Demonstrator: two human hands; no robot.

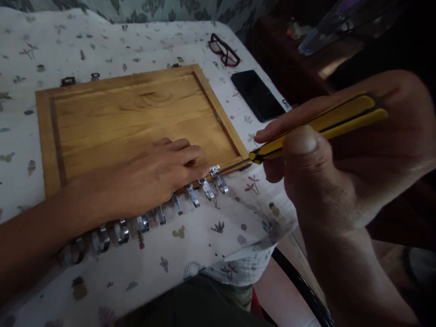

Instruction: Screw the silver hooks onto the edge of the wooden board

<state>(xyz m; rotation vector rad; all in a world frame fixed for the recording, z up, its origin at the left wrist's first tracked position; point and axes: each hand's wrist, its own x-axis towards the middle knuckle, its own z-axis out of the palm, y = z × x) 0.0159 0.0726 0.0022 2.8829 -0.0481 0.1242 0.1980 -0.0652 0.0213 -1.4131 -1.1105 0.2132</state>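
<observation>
A framed wooden panel lies on the patterned cloth, with a row of curved metal hooks along its near edge. My left hand rests across the panel, fingers loosely bent and thumb apart from them. Its thumb tip touches the small plate of the metal hook nearest the right corner. In my right hand is a yellow and black screwdriver, gripped by the handle. The shaft points left along the edge, its tip at that hook's plate. My left forearm covers part of the row.
Beyond the panel's right side lie a dark phone and a pair of glasses. Dark clips stick out at the panel's far edge. The cloth hangs over the near edge, beside a black curved bar.
</observation>
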